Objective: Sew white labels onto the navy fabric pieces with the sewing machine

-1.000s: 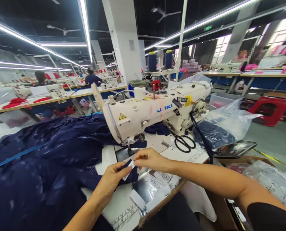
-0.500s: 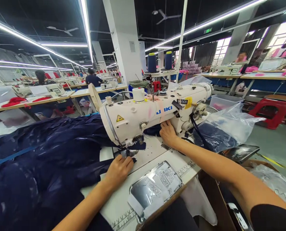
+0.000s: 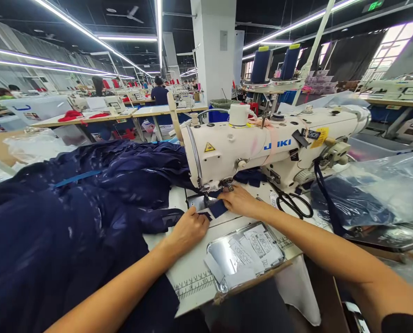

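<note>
A cream Juki sewing machine [image 3: 262, 143] stands on a white table [image 3: 192, 273]. Under its needle lies a small navy fabric piece [image 3: 217, 208]. My left hand [image 3: 189, 229] presses flat on the navy cloth just left of the needle. My right hand [image 3: 239, 201] rests on the small piece right of the needle, fingers down on it. A large heap of navy fabric [image 3: 71, 208] spreads over the table's left side.
A metal tray [image 3: 246, 254] with white labels sits at the table's front edge. Black scissors [image 3: 293, 203] lie right of the machine, beside a plastic bag of navy cloth [image 3: 369, 194]. Two blue thread cones [image 3: 274, 62] stand behind. Other workers sit at far tables.
My right hand came back from beside the machine's body to the needle. Both hands now hold the navy piece under the presser foot; a second ago they held a white label in the air.
</note>
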Demonstrator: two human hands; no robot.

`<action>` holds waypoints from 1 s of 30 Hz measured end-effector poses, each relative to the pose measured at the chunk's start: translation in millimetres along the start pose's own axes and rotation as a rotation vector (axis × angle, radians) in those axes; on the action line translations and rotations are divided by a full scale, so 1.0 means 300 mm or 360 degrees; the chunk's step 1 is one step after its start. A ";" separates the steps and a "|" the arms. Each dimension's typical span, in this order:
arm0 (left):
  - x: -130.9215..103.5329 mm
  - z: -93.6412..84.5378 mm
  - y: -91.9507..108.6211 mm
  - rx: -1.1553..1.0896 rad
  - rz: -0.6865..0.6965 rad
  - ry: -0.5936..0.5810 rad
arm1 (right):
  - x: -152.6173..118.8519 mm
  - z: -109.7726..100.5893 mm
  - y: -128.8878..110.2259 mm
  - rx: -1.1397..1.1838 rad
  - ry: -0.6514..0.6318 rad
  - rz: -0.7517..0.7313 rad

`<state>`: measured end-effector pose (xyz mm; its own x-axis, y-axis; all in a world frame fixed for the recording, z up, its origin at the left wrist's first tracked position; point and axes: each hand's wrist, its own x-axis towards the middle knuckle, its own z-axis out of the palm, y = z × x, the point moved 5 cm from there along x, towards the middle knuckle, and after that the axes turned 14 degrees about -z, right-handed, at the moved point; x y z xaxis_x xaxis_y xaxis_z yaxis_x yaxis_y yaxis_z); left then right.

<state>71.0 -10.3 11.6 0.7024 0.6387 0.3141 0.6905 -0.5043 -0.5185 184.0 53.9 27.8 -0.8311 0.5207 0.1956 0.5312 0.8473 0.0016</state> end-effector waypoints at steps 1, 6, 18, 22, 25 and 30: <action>-0.004 -0.003 0.000 0.0008 -0.0019 -0.0001 | 0.012 0.002 -0.005 -0.0098 0.0025 0.0018; -0.014 -0.004 -0.002 0.0011 -0.0067 0.0047 | 0.038 0.020 -0.065 -0.0201 0.0167 0.0170; -0.019 -0.002 -0.015 0.0009 -0.0139 0.0305 | 0.048 0.063 -0.051 0.0014 0.0102 0.0156; -0.012 -0.010 -0.022 0.0039 -0.0187 0.0463 | 0.043 0.070 -0.033 0.0315 0.0144 0.0198; -0.002 -0.010 -0.019 0.0042 -0.0176 0.0517 | 0.044 0.081 -0.029 0.0480 0.0204 0.0232; 0.009 -0.004 -0.007 0.0030 -0.0111 0.0493 | 0.048 0.093 -0.023 0.0621 0.0276 0.0247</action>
<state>71.7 -8.3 14.4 0.6745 0.4626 0.5754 0.7377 -0.4526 -0.5009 163.9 58.5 3.3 -0.6888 0.6477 0.3255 0.5180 0.7539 -0.4041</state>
